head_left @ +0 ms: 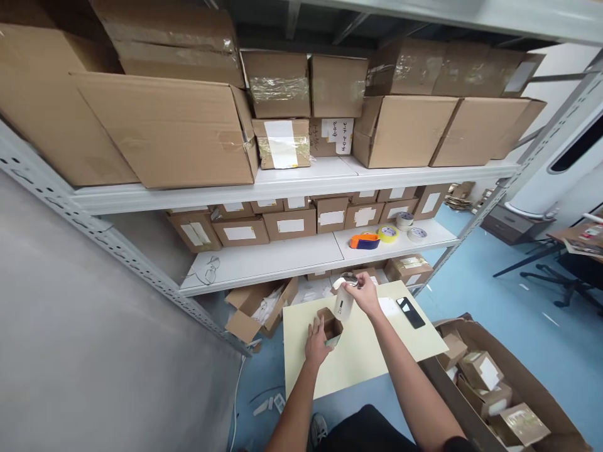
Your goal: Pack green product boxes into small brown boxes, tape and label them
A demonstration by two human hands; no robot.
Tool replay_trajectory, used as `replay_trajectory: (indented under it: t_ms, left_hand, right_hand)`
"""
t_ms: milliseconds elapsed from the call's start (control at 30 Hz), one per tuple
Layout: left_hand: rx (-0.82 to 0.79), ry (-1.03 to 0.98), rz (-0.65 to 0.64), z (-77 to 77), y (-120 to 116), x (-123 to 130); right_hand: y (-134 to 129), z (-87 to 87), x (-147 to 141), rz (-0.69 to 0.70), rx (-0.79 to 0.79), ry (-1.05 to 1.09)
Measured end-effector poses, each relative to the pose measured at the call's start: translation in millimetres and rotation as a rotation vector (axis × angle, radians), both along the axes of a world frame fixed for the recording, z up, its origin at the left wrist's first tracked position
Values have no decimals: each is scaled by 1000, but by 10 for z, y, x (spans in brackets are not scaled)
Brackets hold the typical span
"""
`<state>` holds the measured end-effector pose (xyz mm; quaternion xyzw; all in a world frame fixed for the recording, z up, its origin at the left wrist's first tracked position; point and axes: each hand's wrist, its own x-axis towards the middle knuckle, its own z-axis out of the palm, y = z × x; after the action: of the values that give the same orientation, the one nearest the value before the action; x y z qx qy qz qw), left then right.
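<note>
Glasses (211,271) lay on the middle shelf (273,260). The left hand (318,342) was partly open, with its fingers and thumb around the side of a small open box (332,326) on the pale table (358,361). On a box higher up, white paper (343,137) had black handwritten numbers, too blurry to read for sure. The see-through bottle (343,306) was just above the small box, with a tiny black mark I couldn't read. The right hand (366,294) pinched it near the top. A black phone (411,312) lay to the right.
</note>
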<state>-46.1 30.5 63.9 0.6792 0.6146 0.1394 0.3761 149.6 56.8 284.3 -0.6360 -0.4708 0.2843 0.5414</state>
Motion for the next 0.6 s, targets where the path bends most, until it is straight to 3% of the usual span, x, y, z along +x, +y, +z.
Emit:
replay_trajectory:
  t_ms: [100, 200, 300, 400, 500, 600]
  left_hand:
    - [87, 29, 4, 333, -10, -42]
    - [212, -280, 148, 850, -35, 23]
    - [287, -575, 219, 1457, -70, 282]
    - [354, -482, 207, 1952, -107, 618]
    - [398, -325, 275, 2231, -151, 809]
    - [438, -391, 283, 2372, -190, 811]
  right_hand:
    - [-17, 58, 57, 5, -1, -44]
    - [-44, 160, 109, 16, -20, -97]
    - [-105, 247, 109, 25, -20, -128]
    - [-179, 277, 101, -10, -16, -119]
    - [-250, 236, 206, 36, 1, 16]
    - [-352, 124, 456, 363, 27, 304]
